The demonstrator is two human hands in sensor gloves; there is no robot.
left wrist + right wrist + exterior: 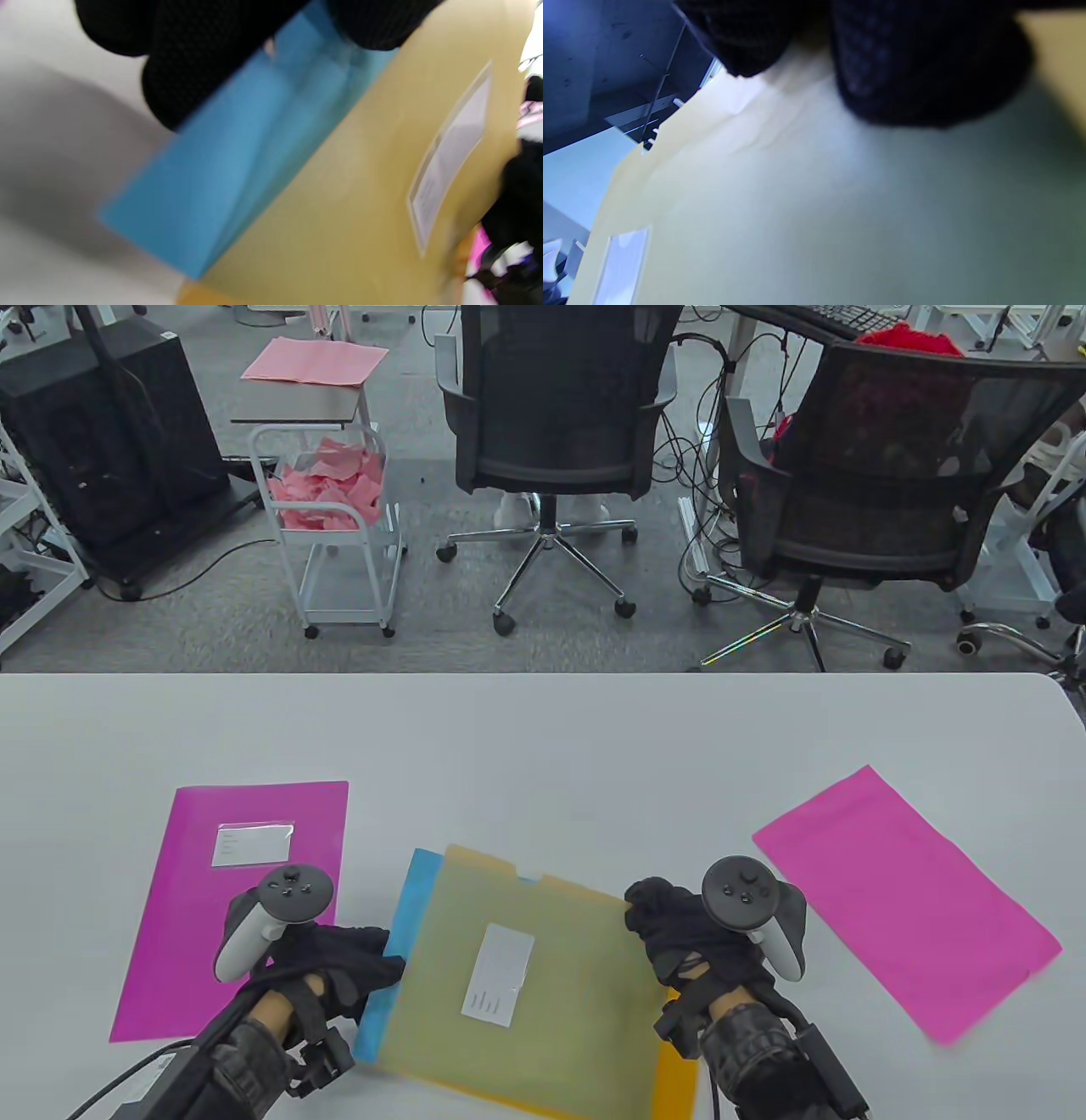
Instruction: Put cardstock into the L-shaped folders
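Note:
A translucent yellow L-shaped folder [517, 976] with a white label lies at the front middle of the table, with a blue cardstock sheet [399, 933] partly inside it, sticking out at its left. My left hand [339, 967] grips the blue sheet's left edge; the left wrist view shows the gloved fingers [203, 55] over the blue sheet [220, 169] beside the folder [360, 178]. My right hand [679, 933] holds the folder's right edge; the right wrist view shows the fingers [916, 63] on the folder [797, 203].
A magenta folder [246, 891] with a label lies at the left. A loose pink cardstock sheet [908, 899] lies at the right. Beyond the table's far edge stand two office chairs [551, 432] and a small cart [331, 500] with pink paper.

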